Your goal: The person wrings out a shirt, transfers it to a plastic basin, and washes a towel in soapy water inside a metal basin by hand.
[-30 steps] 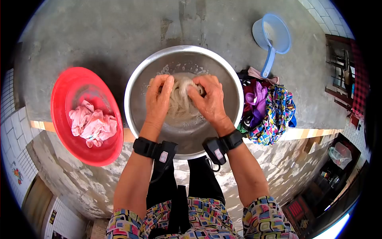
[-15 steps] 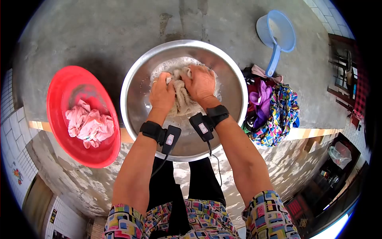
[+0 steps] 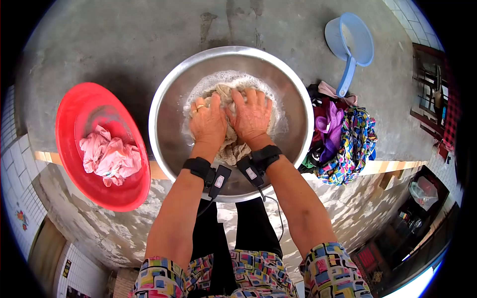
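A wet beige cloth point(image 3: 232, 151) lies bunched in soapy water point(image 3: 229, 77) inside a wide steel basin point(image 3: 171, 69). On the cloth's left side rests my left hand point(image 3: 207, 124), palm down, a ring on one finger and its fingers stretched over the fabric. Beside it my right hand point(image 3: 250, 120) presses flat on the cloth with the fingers spread. Both hands are open, close together, with the palms hidden. Folds of cloth show between them, beyond the fingers and near the wrists.
A red basin point(image 3: 64, 119) with a pink garment point(image 3: 110, 155) tilts at the left. To the right sits a pile of colourful clothes point(image 3: 348, 136), with a blue dipper point(image 3: 338, 39) behind it. The concrete ledge point(image 3: 124, 35) carries these; black wristbands trail cables.
Both hands have gone from gripping and bunching the cloth to lying spread over it. The cloth is flattened and extends nearer to my wrists.
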Demonstrator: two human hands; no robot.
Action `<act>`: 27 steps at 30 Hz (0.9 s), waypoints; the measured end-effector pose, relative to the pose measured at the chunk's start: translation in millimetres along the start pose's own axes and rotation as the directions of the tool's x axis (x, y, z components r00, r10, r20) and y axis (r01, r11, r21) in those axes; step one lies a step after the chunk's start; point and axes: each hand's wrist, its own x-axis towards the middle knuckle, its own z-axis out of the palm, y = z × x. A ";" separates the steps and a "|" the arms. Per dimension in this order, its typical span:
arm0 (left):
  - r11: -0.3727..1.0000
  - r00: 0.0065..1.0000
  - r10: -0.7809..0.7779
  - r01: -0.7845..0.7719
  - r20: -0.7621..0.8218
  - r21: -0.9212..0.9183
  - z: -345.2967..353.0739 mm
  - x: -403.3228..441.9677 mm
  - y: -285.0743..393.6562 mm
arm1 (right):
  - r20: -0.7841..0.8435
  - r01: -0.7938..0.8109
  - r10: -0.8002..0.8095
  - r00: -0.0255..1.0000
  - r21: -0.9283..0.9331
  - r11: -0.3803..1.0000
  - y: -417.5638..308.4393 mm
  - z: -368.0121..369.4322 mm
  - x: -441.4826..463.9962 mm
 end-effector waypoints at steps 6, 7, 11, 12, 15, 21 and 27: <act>0.826 0.991 -0.108 0.132 0.076 -0.547 -31.1 23.6 11.6 | -0.044 -0.101 0.130 0.991 0.406 0.908 2.5 -32.8 28.7; 0.619 0.990 -0.092 0.139 0.104 -0.773 -50.0 16.0 17.7 | -0.034 -0.142 0.201 0.979 0.595 0.791 -0.1 -48.4 17.3; 0.774 0.998 0.049 -0.065 -0.043 -0.630 -72.2 -15.7 4.6 | 0.075 -0.058 0.018 0.997 0.574 0.817 -3.0 -92.5 -31.6; 0.771 0.997 0.050 -0.071 -0.050 -0.633 -54.1 -26.5 -1.2 | 0.069 -0.052 0.015 0.998 0.571 0.819 -2.4 -86.8 -34.2; 0.992 0.998 0.023 -0.030 -0.063 -0.122 -7.1 -48.2 -9.5 | -0.112 -0.047 0.077 0.991 0.252 0.967 -6.8 -36.1 -44.7; 0.991 0.993 -0.009 -0.007 0.120 0.133 -3.8 -10.5 -5.8 | 0.221 -0.052 0.038 0.975 0.060 0.997 -11.7 9.7 -4.2; 0.683 0.988 -0.046 0.141 0.150 -0.717 -54.2 0.0 1.0 | 0.303 -0.318 0.198 0.932 0.426 0.847 -13.3 -61.0 7.3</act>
